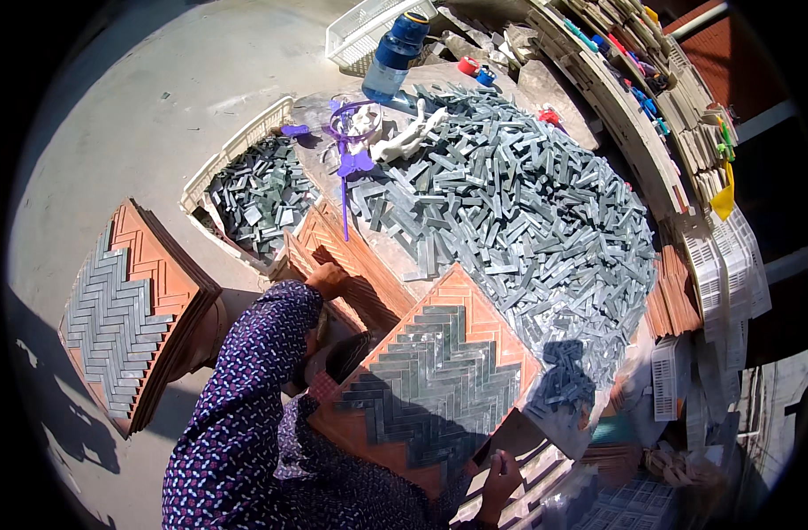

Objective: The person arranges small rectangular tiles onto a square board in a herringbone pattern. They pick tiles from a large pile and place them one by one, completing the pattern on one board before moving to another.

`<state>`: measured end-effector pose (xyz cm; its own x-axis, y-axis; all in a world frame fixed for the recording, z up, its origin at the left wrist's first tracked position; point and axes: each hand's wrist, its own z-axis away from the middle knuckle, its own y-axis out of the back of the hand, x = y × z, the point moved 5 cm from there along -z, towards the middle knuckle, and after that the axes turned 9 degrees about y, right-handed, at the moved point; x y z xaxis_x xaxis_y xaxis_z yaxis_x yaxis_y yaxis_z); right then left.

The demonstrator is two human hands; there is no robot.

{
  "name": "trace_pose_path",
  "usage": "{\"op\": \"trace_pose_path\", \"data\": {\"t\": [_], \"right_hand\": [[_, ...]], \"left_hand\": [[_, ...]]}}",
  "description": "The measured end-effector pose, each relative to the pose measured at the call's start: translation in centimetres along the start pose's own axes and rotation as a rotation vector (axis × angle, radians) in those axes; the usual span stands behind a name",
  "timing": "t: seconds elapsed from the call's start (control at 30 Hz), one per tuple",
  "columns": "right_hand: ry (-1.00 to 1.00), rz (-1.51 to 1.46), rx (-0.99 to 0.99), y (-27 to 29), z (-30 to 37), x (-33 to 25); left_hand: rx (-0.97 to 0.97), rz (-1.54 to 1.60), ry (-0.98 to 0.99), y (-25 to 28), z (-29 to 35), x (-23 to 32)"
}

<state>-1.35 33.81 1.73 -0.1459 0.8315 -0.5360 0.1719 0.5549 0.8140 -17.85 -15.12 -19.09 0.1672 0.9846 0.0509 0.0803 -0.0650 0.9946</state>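
My left hand (329, 279) reaches forward and is closed on the edge of an empty orange tray (360, 256) with a raised herringbone pattern. In front of my body lies another orange tray (457, 287), its middle filled with grey strip tiles (430, 371) in a herringbone pattern and bare orange along its edges. My right hand (501, 484) is at the lower right, beside the near corner of the filled tray. Its fingers are curled, and what they hold, if anything, is too small to make out. Patterned purple sleeves (245, 380) cover my arms.
Loose grey tiles (519, 194) pile across the table; more fill a cream crate (201, 190). A stack of filled trays (121, 309) stands left. Behind are a blue water bottle (395, 57), white gloves (408, 137) and a purple fan (355, 163). Stacked boards (616, 97) line the right.
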Motion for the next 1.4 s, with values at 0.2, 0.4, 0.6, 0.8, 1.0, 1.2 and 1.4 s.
{"op": "trace_pose_path", "data": {"t": [0.2,0.4,0.6,0.8,1.0,1.2,1.4], "right_hand": [[-0.068,-0.032,0.051,1.2,0.7,1.1],[0.077,-0.068,0.090,1.0,-0.3,-2.6],[0.080,-0.158,0.134,1.5,-1.1,-3.2],[0.095,-0.250,0.180,1.4,-1.5,-3.6],[0.071,-0.263,0.150,1.3,-0.8,-2.6],[0.045,-0.312,0.169,1.6,-0.8,-2.4],[0.052,-0.368,0.153,1.0,-1.0,-2.1]], "left_hand": [[-0.182,-0.139,0.018,8.0,-3.5,-0.1],[-0.321,-0.040,0.070,13.7,-1.6,-2.3],[-0.365,-0.134,0.082,19.7,0.6,-3.6],[-0.434,-0.226,0.106,19.2,2.6,-3.0],[-0.467,-0.205,0.021,19.6,3.6,-2.4],[-0.451,-0.064,0.173,23.2,5.6,-7.8],[-0.341,-0.174,0.157,29.4,7.3,-11.7]]}}
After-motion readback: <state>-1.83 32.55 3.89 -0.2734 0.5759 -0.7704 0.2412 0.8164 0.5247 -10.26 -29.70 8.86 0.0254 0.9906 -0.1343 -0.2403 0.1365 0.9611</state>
